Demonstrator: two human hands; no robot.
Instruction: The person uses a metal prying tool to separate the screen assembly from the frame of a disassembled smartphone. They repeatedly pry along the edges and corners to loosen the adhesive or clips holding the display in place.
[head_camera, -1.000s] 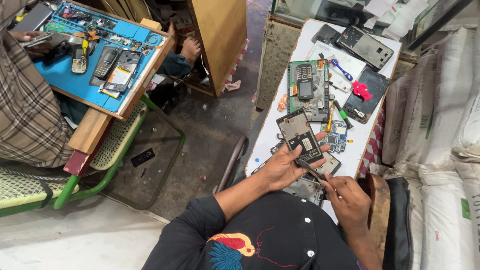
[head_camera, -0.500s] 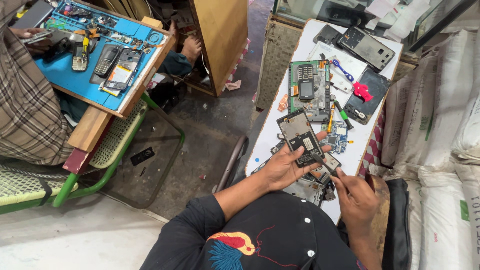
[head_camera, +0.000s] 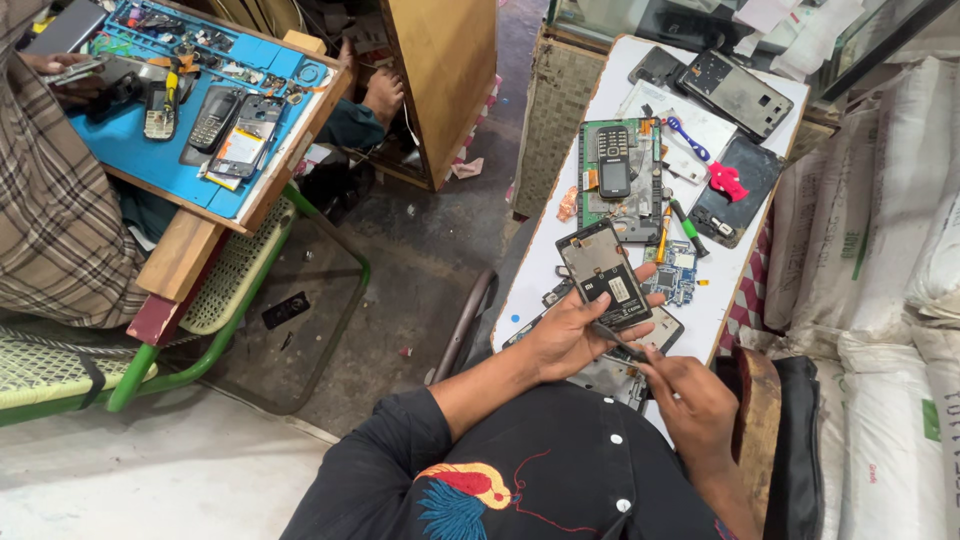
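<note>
The left hand holds an opened phone above the white bench. The right hand presses a thin tool against the phone's lower edge.

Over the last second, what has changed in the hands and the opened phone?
The right hand shifted slightly toward the left hand, bringing its thin dark tool closer under the lower edge of the opened phone. Nothing was picked up or released. The left hand's grip on the phone, the parts on the white table and the blue mat stayed as they were.
</note>
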